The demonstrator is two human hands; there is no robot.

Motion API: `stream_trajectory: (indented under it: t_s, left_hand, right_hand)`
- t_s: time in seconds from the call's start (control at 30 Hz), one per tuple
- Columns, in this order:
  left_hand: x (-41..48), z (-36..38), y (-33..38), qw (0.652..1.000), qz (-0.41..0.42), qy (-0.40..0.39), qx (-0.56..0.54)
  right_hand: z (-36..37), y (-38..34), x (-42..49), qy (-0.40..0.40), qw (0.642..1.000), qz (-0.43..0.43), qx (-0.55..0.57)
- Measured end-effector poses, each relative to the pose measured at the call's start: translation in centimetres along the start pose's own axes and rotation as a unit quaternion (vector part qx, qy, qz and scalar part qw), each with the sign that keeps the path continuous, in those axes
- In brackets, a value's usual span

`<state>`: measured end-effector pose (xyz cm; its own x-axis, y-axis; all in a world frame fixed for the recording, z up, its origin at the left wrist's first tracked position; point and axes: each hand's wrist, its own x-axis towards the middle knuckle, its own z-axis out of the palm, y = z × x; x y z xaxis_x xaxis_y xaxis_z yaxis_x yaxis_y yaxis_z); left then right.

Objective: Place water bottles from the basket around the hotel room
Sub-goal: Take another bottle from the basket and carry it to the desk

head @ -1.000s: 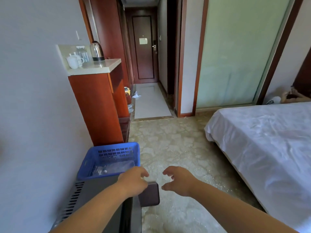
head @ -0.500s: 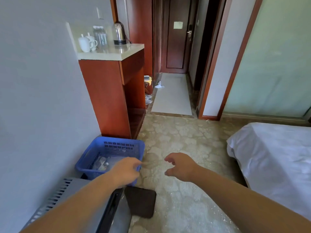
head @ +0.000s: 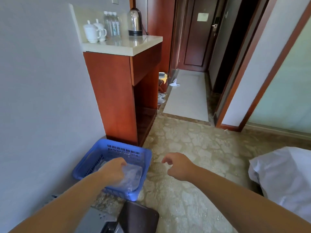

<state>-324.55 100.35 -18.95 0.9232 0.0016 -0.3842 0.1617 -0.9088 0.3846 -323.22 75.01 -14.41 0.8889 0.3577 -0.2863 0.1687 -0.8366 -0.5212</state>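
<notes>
A blue plastic basket (head: 146, 154) sits on the carpet by the left wall, at the foot of a wooden cabinet. Clear water bottles (head: 133, 175) lie inside it. My left hand (head: 111, 171) is down in the basket, its fingers curled over the near end of a bottle. Over the carpet to the right of the basket hovers my right hand (head: 178, 165), loosely curled and holding nothing. Three more water bottles (head: 111, 24) stand on the cabinet's stone top (head: 143, 46).
A kettle (head: 134, 21) and white cups (head: 91, 31) share the cabinet top. A white bed (head: 282, 179) fills the right side. A dark flat object (head: 138, 217) and a grey device (head: 94, 219) lie near my feet. Slippers (head: 175, 83) lie in the hallway.
I have come closer to the basket and the view has tilted down. My left hand went from above the rim down onto the bottles. My right hand stayed beside it.
</notes>
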Motion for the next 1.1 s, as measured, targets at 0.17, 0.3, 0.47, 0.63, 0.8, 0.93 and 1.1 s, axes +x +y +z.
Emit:
stream_trajectory:
  t_s: [0.17, 0.3, 0.47, 0.63, 0.8, 0.93, 1.1]
  left_hand:
    - [5.6, -3.6, -2.2, 0.994, -0.053, 0.059, -0.07]
    - [7.6, -5.8, -2.3, 0.979, -0.09, 0.117, -0.14]
    - [9.1, -8.1, -1.8, 0.968, -0.125, 0.154, -0.156]
    - [12.1, -8.3, 0.1, 0.956, -0.189, 0.158, -0.158]
    - [15.7, -6.5, 2.7, 0.93, -0.269, 0.165, -0.187]
    - [17.5, -5.5, 4.4, 0.906, -0.332, 0.185, -0.188]
    - [18.4, -3.4, 4.9, 0.898, -0.373, 0.149, -0.178]
  right_hand:
    - [-1.5, -1.0, 8.6, -0.028, 0.999, -0.023, -0.006]
    - [-2.4, -1.6, 13.9, -0.041, 0.998, -0.056, 0.006]
    - [-3.1, -1.8, 19.9, -0.085, 0.989, -0.119, -0.01]
    - [-4.6, -0.1, 26.0, -0.129, 0.975, -0.174, -0.041]
    - [-8.9, 2.1, 32.0, -0.15, 0.955, -0.24, -0.086]
    - [-10.9, 2.8, 36.2, -0.181, 0.942, -0.269, -0.09]
    - [-9.1, 2.7, 40.3, -0.24, 0.915, -0.302, -0.114]
